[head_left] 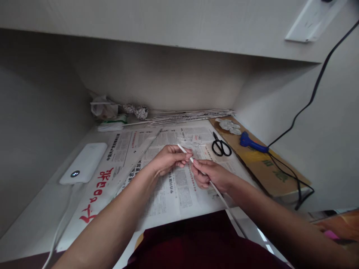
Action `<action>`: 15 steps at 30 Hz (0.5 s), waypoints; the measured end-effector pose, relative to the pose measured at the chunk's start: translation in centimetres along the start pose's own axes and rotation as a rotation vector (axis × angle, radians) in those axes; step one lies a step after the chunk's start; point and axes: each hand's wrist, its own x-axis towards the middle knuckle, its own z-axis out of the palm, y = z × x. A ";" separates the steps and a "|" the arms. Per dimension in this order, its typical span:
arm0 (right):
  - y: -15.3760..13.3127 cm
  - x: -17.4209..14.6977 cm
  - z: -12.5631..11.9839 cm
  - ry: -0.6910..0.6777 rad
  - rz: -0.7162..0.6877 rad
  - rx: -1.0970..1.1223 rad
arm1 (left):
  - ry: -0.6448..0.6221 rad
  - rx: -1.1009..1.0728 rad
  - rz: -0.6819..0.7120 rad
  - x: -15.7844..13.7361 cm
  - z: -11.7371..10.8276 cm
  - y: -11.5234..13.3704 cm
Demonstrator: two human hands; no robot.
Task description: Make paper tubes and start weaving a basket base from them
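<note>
A thin white rolled-paper stick slants from above the newspaper down toward my lap. Near its upper end, the fingers of my left hand are closed in a pinch. My right hand grips the same stick just below, with the fingers wrapped round it. Both hands are close together over the printed sheets. Beyond them lie a few small paper strips, and black-handled scissors rest to the right.
Along the back lies a bundle of rolled-paper sticks, beside a plastic bag. At left is a white power bank with a cable. On cardboard at right sit a blue glue gun and crumpled plastic. Side walls enclose the table.
</note>
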 end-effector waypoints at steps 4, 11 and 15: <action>-0.3 0.2 -0.1 0.095 -0.059 -0.038 | 0.003 -0.011 0.003 0.1 -0.2 -0.2; 0.0 0.3 0.1 0.021 -0.025 -0.003 | -0.005 -0.016 -0.003 0.2 -0.4 -0.2; -0.3 -0.3 0.3 0.348 -0.241 -0.517 | 0.025 0.014 0.014 0.2 -0.3 -0.2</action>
